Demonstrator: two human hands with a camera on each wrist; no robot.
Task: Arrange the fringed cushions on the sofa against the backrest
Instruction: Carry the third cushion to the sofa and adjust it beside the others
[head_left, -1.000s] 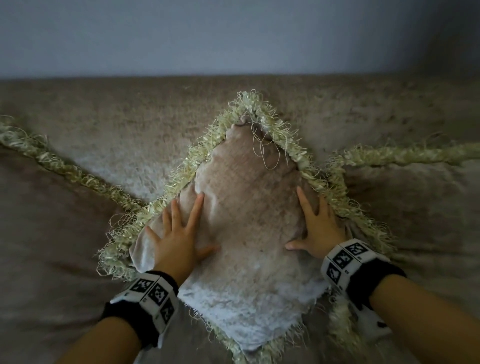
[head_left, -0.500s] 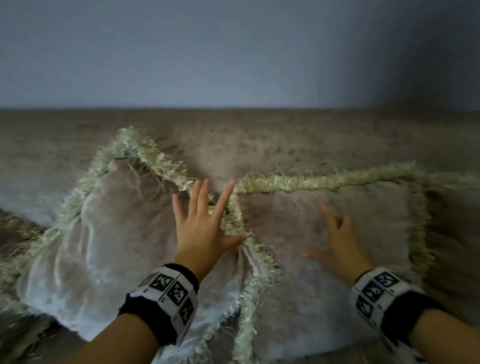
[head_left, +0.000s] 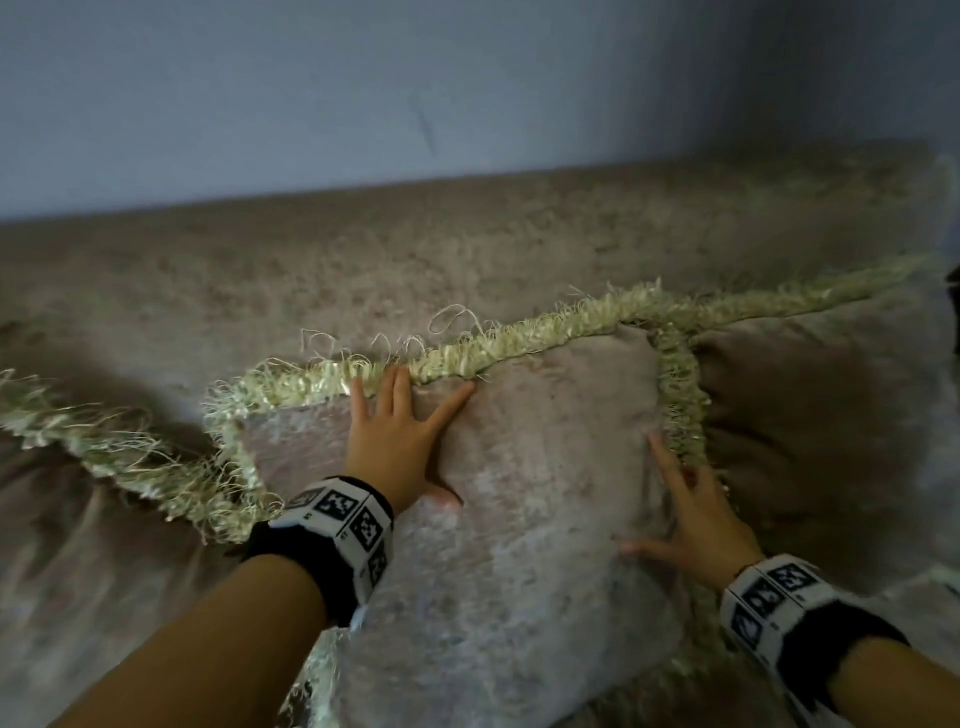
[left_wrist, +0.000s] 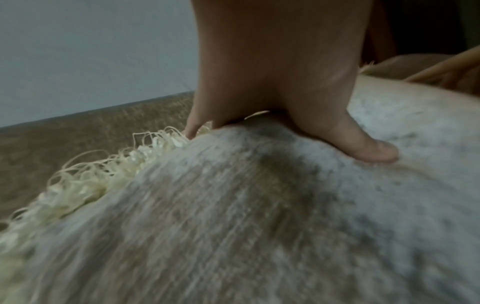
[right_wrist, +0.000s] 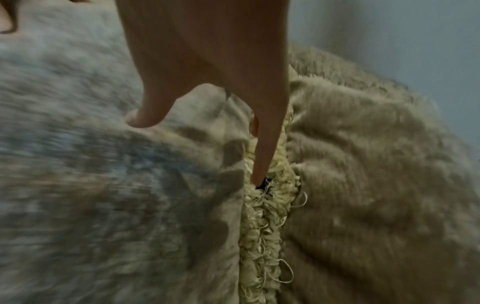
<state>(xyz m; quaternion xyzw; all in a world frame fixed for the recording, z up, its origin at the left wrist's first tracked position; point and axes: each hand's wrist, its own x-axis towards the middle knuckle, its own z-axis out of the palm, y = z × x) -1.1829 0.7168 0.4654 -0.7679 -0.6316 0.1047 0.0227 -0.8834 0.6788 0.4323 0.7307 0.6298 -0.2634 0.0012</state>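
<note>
A beige velvet cushion (head_left: 540, 467) with pale yellow fringe leans against the sofa backrest (head_left: 415, 249), its top edge roughly level. My left hand (head_left: 400, 436) lies flat on its upper left part, fingers spread and fingertips at the top fringe (left_wrist: 145, 152). My right hand (head_left: 691, 519) presses flat on its right side, fingers (right_wrist: 259, 160) along the fringe seam. A second fringed cushion (head_left: 810, 415) stands right of it, touching it. The fringe of a third cushion (head_left: 104, 447) shows at the left.
A plain bluish wall (head_left: 363, 93) rises behind the backrest. The sofa seat (head_left: 78, 571) in the same beige velvet lies at the lower left. Both wrists carry black bands with white marker tags.
The middle cushion has turned from standing on a corner to lying level against the backrest. Both hands shifted with it: the left up to the top fringe, the right onto its right edge.
</note>
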